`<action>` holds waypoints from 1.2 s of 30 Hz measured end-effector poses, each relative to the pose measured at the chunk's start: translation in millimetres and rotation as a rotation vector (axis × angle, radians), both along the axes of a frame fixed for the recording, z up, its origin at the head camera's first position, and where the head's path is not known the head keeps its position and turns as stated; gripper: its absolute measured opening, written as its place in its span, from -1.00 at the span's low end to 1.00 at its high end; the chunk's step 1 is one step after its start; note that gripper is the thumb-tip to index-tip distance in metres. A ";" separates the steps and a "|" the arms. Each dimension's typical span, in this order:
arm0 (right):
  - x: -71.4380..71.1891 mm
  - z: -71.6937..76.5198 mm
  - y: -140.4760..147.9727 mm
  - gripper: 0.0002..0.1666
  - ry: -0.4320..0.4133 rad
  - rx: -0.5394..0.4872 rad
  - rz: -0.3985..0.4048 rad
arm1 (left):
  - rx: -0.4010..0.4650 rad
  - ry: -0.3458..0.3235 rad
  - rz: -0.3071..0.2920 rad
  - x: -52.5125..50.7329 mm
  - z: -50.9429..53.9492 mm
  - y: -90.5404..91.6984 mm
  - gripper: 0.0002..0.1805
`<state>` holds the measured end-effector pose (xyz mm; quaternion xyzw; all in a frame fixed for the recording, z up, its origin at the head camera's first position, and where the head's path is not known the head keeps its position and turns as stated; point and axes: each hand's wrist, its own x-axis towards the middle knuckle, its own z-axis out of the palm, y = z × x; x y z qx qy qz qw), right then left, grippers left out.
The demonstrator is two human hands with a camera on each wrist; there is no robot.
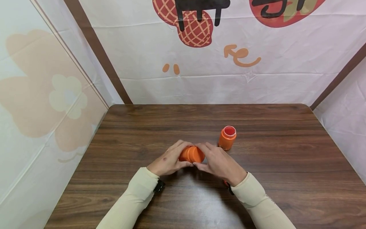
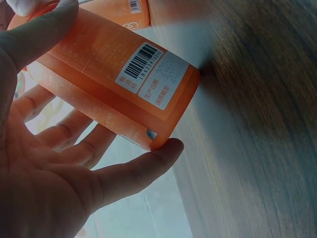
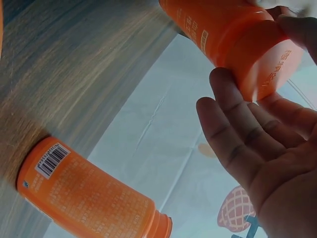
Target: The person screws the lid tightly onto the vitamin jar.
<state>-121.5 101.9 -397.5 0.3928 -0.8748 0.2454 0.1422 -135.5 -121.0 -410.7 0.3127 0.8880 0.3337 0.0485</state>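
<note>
At the table (image 1: 128, 127), the left hand (image 1: 169, 160) grips a partly hidden bottle (image 1: 184, 154), the right hand (image 1: 220, 161) its cap (image 1: 196, 154).

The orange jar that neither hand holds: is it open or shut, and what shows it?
Open: the head view shows the unheld jar with no lid on, its rim bare and its reddish inside visible.

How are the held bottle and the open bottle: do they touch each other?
Apart. The right wrist view shows table and wall cloth in the gap between held bottle and open bottle.
</note>
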 end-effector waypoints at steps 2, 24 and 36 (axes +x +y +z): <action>-0.1 -0.3 -0.6 -0.45 0.004 0.004 -0.009 | 0.001 -0.002 -0.001 -0.1 0.1 0.2 -0.36; 3.5 3.9 -9.8 -0.40 -0.145 0.077 -0.250 | -0.015 -0.012 0.008 0.0 1.4 0.6 -0.38; 3.4 6.2 -4.4 -0.05 -0.135 0.051 -0.124 | -0.003 0.023 -0.016 0.6 1.8 -0.2 -0.35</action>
